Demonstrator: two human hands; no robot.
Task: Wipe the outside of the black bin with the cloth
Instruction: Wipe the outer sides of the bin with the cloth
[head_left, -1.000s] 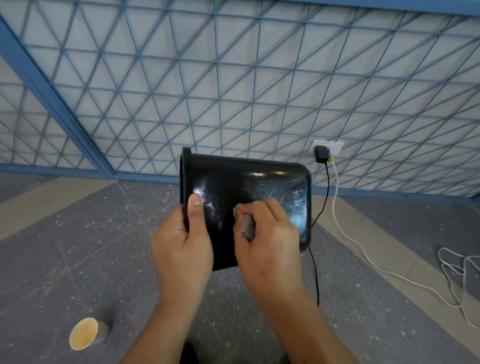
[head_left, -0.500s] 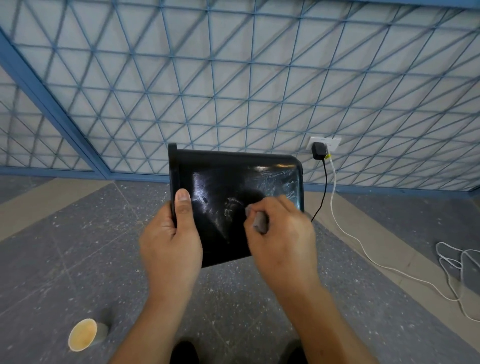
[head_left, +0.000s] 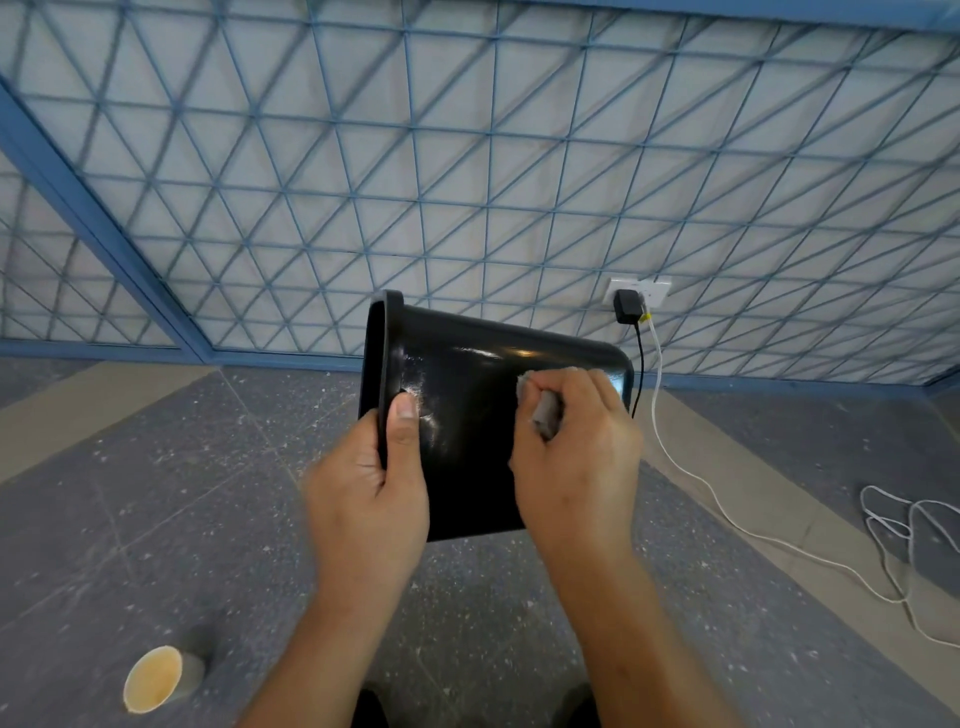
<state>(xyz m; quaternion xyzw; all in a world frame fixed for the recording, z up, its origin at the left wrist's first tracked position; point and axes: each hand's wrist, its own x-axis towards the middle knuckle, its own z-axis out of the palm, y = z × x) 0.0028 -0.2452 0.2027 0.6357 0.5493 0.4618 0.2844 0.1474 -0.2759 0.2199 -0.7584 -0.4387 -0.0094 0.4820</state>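
Observation:
A glossy black bin (head_left: 467, 395) is held on its side in the air, its open rim to the left and its base to the right. My left hand (head_left: 371, 499) grips the rim, thumb lying on the outer wall. My right hand (head_left: 574, 467) is closed on a small grey cloth (head_left: 543, 410) and presses it against the bin's side near the base end. Most of the cloth is hidden in my fist.
A paper cup (head_left: 156, 678) lies on the grey speckled floor at lower left. A wall socket (head_left: 636, 293) holds a black charger with a black cable and a white cable (head_left: 727, 499) that trails across the floor to the right. A blue lattice partition stands behind.
My right hand has slid the cloth to the right along the bin's side, towards the base. The bin has tilted a little, its rim end higher. My left hand keeps its grip.

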